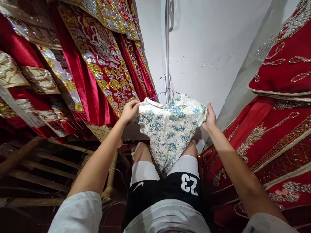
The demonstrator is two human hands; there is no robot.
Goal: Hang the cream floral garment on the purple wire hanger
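Pinching one sleeve (143,112) with left hand (130,110); touching the other with right hand (210,118), unable to tell whether gripping. Displaying floral blouse (171,131) over the thighs (143,153), on purple hanger (159,94). Best kept level, evenly tensioned. Noting metal pole (167,42), then white wall (206,35) beyond.

A white, blue-flowered fabric top (170,129) on a thin purple hanger (175,92) is held between bare left hand (130,111) and bare right hand (210,118).
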